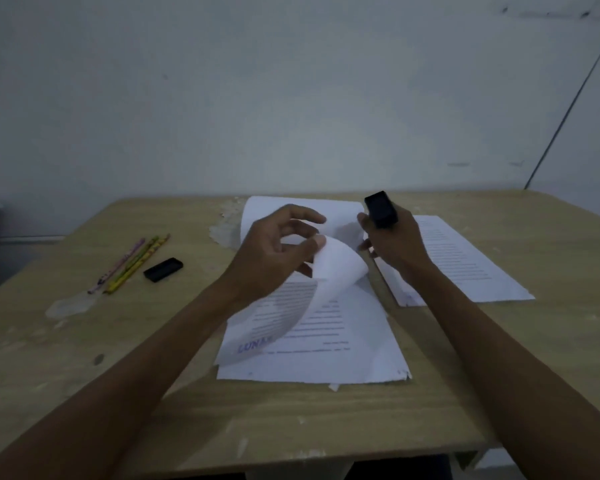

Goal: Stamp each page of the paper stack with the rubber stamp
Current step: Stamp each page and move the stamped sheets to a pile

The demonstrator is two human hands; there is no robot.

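- Head camera, looking down over a worn wooden desk (84,341): the left hand (274,251) pinched the far corner of the top sheet (333,271) between thumb and fingers, peeling it toward the person in a curl, its other fingers spread loose.
- The right hand (392,240) gripped a black rubber stamp (381,208), fingers wrapped round its body, raised just beyond the lifted corner.
- The paper stack (343,341) lay between the forearms, long axis running away from the person; the stamp was up and to the right of it, so the right hand was nearer the exposed page and, by all appearances, needed to come down and leftward.
- A blue imprint reading "LUNA", the rest hidden by the curl, showed at the near-left of the lifted sheet; the printed lines were too blurred to read.
- A separate pile of printed pages (465,265) lay to the right.
- Left of the stack: a black stamp cap (163,269) beside several pencils (132,263).
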